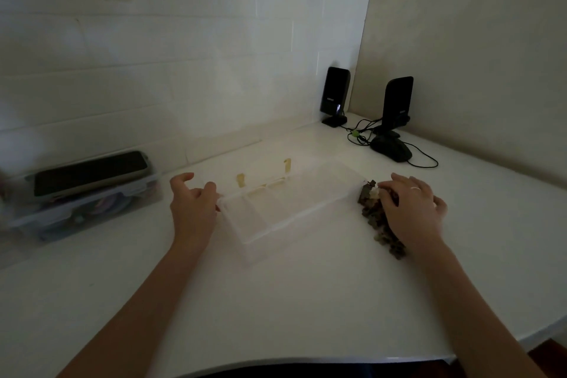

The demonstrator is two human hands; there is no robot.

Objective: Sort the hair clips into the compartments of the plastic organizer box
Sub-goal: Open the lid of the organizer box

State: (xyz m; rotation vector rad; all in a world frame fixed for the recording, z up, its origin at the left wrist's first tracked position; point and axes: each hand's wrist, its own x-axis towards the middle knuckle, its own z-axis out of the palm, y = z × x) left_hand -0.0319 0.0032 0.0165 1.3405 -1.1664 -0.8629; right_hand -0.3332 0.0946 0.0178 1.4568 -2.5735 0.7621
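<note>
Your left hand (193, 202) grips the left end of the clear box (285, 209), fingers curled on its corner. Your right hand (411, 209) rests spread on the clips (377, 224), piled on the bench (276, 301) just right of the box; whether its fingertips pinch one is unclear.

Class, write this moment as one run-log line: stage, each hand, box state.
stage: start of sorting | left hand: at organizer box left end | right hand: on hair clips pile, right of box | box: open, compartments look empty
</note>
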